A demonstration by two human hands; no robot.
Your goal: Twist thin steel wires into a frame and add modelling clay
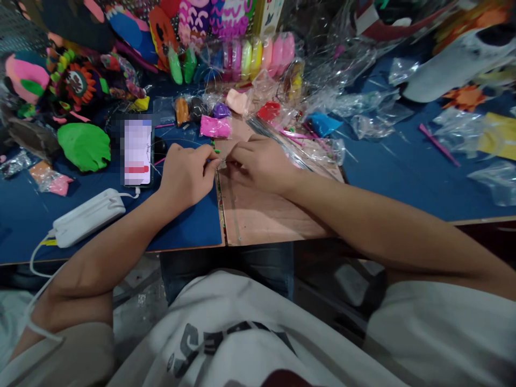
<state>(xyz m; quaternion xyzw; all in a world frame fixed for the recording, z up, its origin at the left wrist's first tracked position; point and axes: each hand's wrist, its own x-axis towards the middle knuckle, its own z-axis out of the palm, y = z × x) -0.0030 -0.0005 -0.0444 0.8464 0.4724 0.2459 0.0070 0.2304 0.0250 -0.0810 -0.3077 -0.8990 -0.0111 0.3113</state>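
Over the left edge of a cardboard sheet (274, 217), my left hand (187, 172) and my right hand (262, 164) nearly meet at the fingertips. The left thumb and forefinger are pinched together beside a small green piece (216, 151); whether they grip it is unclear. My right hand has its fingers curled in, and anything between them is too small to make out. Just beyond the hands lie a pink clay packet (216, 127), a purple lump (221, 110) and a red packet (269, 111). Thin wires (278, 137) run behind the right hand.
On the blue table (193, 226), a phone (137, 150) is cabled to a white power bank (89, 217) at the left, near a green clay piece (84, 146). Colourful clay sticks (258, 56) stand at the back. Plastic wrappers (373, 115) and a purple stick (438, 144) lie right.
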